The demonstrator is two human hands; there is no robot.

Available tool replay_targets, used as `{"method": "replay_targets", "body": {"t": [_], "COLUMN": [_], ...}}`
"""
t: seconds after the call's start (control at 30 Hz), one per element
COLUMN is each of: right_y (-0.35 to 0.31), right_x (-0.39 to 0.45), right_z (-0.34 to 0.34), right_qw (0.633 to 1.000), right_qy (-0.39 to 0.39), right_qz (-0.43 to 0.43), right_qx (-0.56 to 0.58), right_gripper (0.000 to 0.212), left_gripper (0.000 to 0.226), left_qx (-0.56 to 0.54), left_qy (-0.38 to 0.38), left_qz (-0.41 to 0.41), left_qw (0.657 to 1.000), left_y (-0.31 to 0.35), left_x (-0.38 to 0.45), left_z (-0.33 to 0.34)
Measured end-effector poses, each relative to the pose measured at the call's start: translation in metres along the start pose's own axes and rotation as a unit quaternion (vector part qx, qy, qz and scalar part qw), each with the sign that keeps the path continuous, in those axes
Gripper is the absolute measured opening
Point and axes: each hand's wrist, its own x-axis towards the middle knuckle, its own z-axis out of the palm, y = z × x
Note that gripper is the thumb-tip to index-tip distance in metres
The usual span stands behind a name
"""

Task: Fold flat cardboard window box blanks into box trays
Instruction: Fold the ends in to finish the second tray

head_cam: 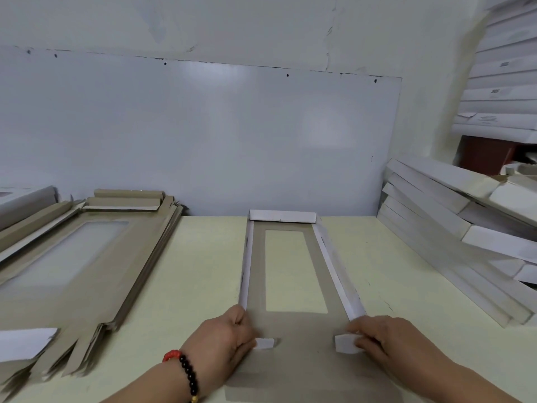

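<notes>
1. While both hands work the near end, I see the window box blank (pixel 293 327) lying lengthwise on the pale yellow-green table (pixel 203 271), grey-brown matte board with a long rectangular window cut through it.
2. Far end wall is folded up, white face showing, and both long side walls stand as thin white strips; the right one leans outward a little.
3. My left hand (pixel 223 338) has its fingers curled round the near left corner, pinching a small white corner tab (pixel 264 343) inward.
4. My right hand (pixel 386 341) does likewise on the other side, fingers curled on a chunkier white tab (pixel 344 343) just below the right wall's end.
5. A red and black bead bracelet (pixel 186 370) sits on the left wrist.
6. Left of the work, a stack of flat blanks (pixel 96 271) lies fanned, ragged edges and notched flaps towards me, a strip of bare table between it and the box.
7. On the right, folded white trays (pixel 453 228) lean in a slanted heap, their lowest edge running near the right hand; there is less room there.
8. Behind, a smooth white board (pixel 203 135) stands against the wall at the table's back edge, right by the far box wall.
</notes>
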Motion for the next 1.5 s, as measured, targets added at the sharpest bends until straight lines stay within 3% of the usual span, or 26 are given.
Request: {"method": "replay_targets", "body": {"t": [0.2,0.37,0.53,0.7,0.77,0.83,0.9,0.97,1.03,1.17,1.27,1.4,1.47,1.5], "right_y": [0.002,0.004,-0.002,-0.009,-0.010,-0.012,-0.003,0.001,-0.001,-0.007,0.000,-0.011,-0.009,-0.003], "right_x": [-0.006,-0.012,-0.013,-0.011,-0.015,-0.017,-0.020,-0.029,-0.034,-0.036,-0.032,-0.025,-0.026,-0.026], "right_z": [0.009,0.005,-0.001,-0.003,-0.006,-0.009,-0.001,0.008,0.001,-0.017,-0.011,-0.017,-0.010,-0.002], "right_qw": [0.999,0.998,0.992,0.999,0.997,0.999,0.997,0.999,0.995,0.985,0.988,0.982,0.992,0.994], "right_qy": [0.026,0.038,0.064,0.021,0.038,0.022,0.061,0.006,-0.045,-0.105,-0.094,-0.023,-0.017,0.017], "right_qz": [0.022,0.035,0.062,-0.028,-0.051,-0.039,-0.048,-0.034,-0.049,-0.032,-0.050,-0.090,-0.075,-0.087], "right_qx": [-0.006,0.041,0.087,-0.029,-0.042,0.003,0.013,0.034,-0.070,-0.130,-0.109,-0.163,-0.096,-0.063], "right_gripper": [0.008,0.010,0.011,0.002,0.021,0.024,0.033,0.048,0.083,0.103,0.093,0.091,0.081,0.065], "left_gripper": [0.051,0.017,0.024,0.016,0.021,0.033,0.041,0.045,0.061,0.074,0.065,0.030,0.032,0.037], "left_qx": [-0.004,-0.041,-0.046,-0.079,-0.082,-0.089,-0.096,-0.099,-0.087,-0.039,-0.051,-0.064,-0.093,-0.108], "left_qy": [-0.022,-0.022,0.003,0.028,0.031,0.038,0.047,0.051,0.029,-0.022,-0.027,0.058,0.089,0.093], "left_qz": [0.045,-0.017,-0.010,0.032,0.051,0.058,0.059,0.069,0.080,0.118,0.099,0.084,0.062,0.044], "left_qw": [0.999,0.999,0.999,0.996,0.995,0.994,0.993,0.991,0.993,0.992,0.993,0.993,0.990,0.989], "left_y": [-0.003,-0.007,-0.009,-0.007,-0.005,-0.007,-0.009,-0.012,-0.015,-0.021,-0.019,-0.012,-0.007,-0.005], "left_x": [0.000,-0.005,-0.005,-0.008,-0.010,-0.011,-0.014,-0.017,-0.021,-0.028,-0.028,-0.021,-0.015,-0.012], "left_z": [-0.003,0.000,0.001,-0.005,-0.008,-0.009,-0.008,-0.007,-0.010,-0.017,-0.012,-0.004,-0.004,-0.004]}}
